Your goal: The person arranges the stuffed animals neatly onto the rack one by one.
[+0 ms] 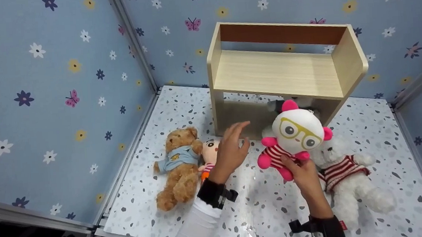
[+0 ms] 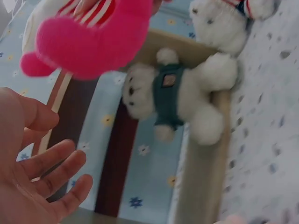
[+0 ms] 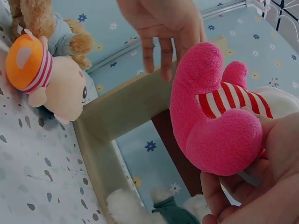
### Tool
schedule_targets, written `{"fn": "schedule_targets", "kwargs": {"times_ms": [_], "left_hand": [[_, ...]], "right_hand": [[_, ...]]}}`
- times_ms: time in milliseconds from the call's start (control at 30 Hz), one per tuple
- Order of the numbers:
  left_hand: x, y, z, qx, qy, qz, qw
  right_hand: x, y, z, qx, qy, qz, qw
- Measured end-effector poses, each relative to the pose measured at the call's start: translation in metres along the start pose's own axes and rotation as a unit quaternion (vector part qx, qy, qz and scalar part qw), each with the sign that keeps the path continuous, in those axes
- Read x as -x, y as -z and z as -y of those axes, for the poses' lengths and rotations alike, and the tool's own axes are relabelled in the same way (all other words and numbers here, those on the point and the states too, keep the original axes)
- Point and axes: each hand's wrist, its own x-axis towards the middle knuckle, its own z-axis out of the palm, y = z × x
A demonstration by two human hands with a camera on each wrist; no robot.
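Observation:
My right hand (image 1: 301,168) grips a white plush with pink ears, yellow glasses and a red-striped shirt (image 1: 299,131) by its pink legs (image 3: 219,121), holding it upright in front of the wooden shelf's (image 1: 277,70) lower opening. My left hand (image 1: 238,137) hovers open just left of it, fingers spread toward that opening and holding nothing; its palm (image 2: 32,177) shows in the left wrist view. Inside the lower compartment lies a small white bear in a teal shirt (image 2: 173,98).
A brown bear in a blue shirt (image 1: 179,164) and a small doll with an orange hat (image 1: 210,153) lie left of my left hand. A white bear in a striped sweater (image 1: 346,176) lies at the right. Flowered walls (image 1: 66,87) enclose the speckled table (image 1: 267,203).

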Motion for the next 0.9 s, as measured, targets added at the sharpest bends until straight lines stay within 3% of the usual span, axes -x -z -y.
{"fn": "schedule_targets", "kwargs": {"times_ms": [167,400,500,633,900], "left_hand": [[-0.035,0.02,-0.002,-0.094,-0.006,-0.032,0.995],[-0.065,0.028,0.006,-0.208,0.004,-0.024,0.9779],[-0.072,0.027,0.009,-0.225,0.006,-0.037,0.9736],[-0.076,0.027,0.012,-0.217,0.018,-0.052,0.9746],[-0.083,0.023,0.009,-0.236,0.035,-0.002,0.9712]], "right_hand": [[0.001,0.001,0.001,-0.001,0.007,-0.002,1.0],[0.001,0.002,0.002,-0.007,0.006,-0.008,1.0],[-0.005,0.001,0.003,-0.007,0.015,-0.011,1.0],[-0.012,0.001,0.005,-0.007,0.022,-0.015,1.0],[-0.023,0.005,0.016,0.014,0.026,-0.018,0.999]]}}
